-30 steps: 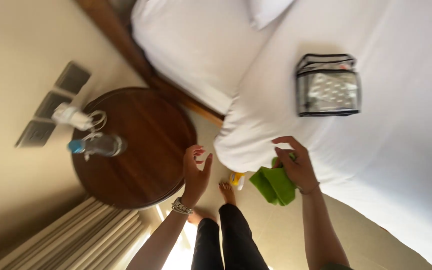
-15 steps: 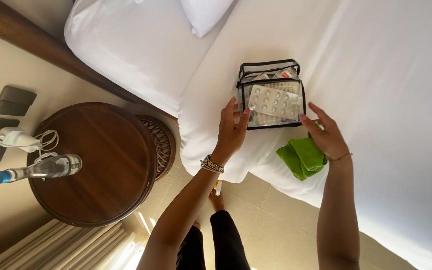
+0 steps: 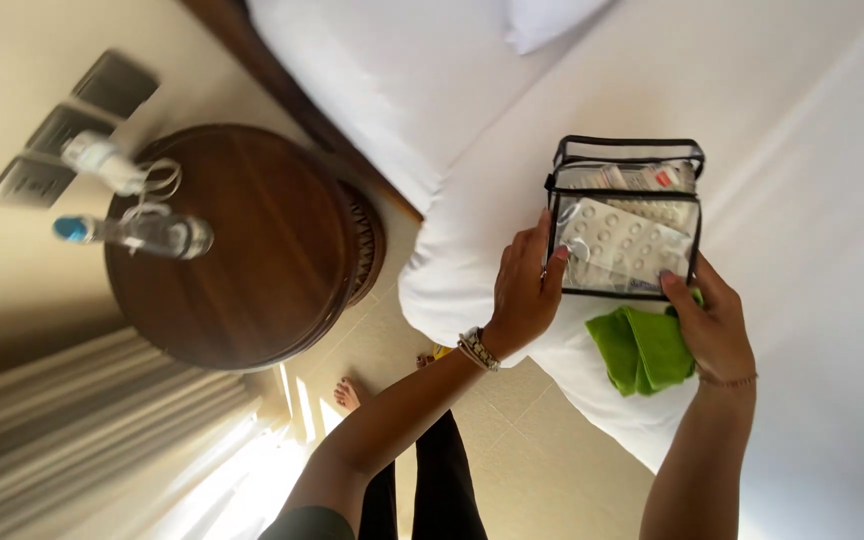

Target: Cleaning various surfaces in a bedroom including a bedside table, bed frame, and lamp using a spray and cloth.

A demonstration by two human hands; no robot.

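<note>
Across the white bed [image 3: 802, 250], near its corner beside the round wooden table [image 3: 242, 250], sits a clear pouch with black trim [image 3: 624, 215], now flanked by both hands where half a second ago only fingertips reached toward it. Left hand [image 3: 524, 290] pressed flat against the pouch's left wall, fingers spread along the black edge, touching rather than clenched. Right hand [image 3: 714, 325] closer than before, fingertips at the lower right corner of the pouch while clamping a folded green cloth [image 3: 642, 348] under the palm against the sheet. Looks like contact just made, pouch not lifted, resting on the bed. Inside the pouch: several silver blister strips of round tablets [image 3: 620, 240] facing the clear front wall, more flat packets behind. On the table, a plastic water bottle [image 3: 137, 232] and a white charger with cable [image 3: 107, 165]
</note>
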